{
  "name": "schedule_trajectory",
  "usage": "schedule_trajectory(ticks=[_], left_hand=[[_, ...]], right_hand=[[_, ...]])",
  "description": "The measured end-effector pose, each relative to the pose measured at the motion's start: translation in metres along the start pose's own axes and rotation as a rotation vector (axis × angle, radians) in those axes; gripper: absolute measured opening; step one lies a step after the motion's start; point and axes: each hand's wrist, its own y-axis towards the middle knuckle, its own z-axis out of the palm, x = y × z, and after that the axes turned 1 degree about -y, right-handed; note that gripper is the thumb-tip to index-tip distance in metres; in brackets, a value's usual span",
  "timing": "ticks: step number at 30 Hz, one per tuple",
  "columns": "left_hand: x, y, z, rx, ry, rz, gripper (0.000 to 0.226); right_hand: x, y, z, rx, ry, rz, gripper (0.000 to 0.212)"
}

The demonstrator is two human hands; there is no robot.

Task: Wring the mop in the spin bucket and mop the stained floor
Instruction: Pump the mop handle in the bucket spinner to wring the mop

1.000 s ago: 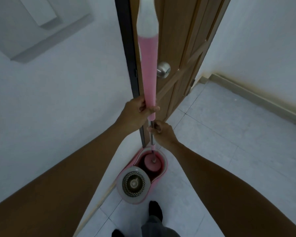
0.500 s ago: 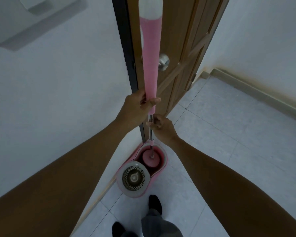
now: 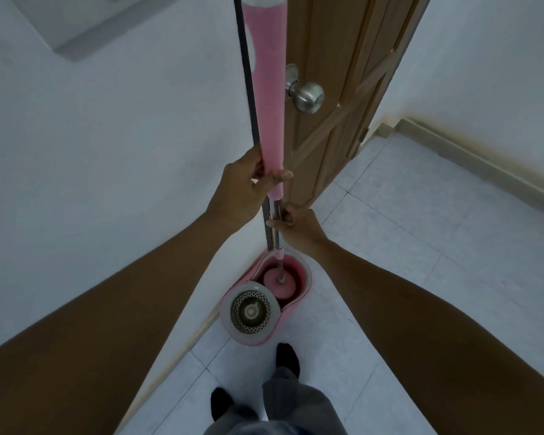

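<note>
left hand [image 3: 242, 191]: clamped on pink foam-sleeved mop handle [image 3: 270, 98], frame centre | right hand [image 3: 299, 227]: gripping steel shaft below | pink mop head [image 3: 278, 284]: inside pink-and-grey oval spin bucket [image 3: 307, 277], lower centre

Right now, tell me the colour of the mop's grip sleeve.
The grip sleeve is pink; head view.

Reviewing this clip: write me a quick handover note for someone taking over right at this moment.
Hands: left hand grips the pink handle; right hand grips the metal pole below it.
Mop held upright, mop head in the far compartment of the bucket, not in the spin basket.
Done: mop in bucket.
Left: move it to the basket, wring, then mop the floor; no stain in view.
</note>
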Motion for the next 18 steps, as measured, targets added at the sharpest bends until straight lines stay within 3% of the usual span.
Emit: schedule_trajectory(ticks=[6,18], left_hand=[[0.013,-0.018,-0.009,0.064,-0.045,-0.069,0.046],[-0.018,-0.016,-0.037,-0.113,-0.030,0.047,0.041]], right_hand=[[0.000,-0.011,0.017,0.003,-0.028,0.001,0.023],[0.043,-0.006,-0.002,0.090,0.022,-0.133,0.021]])
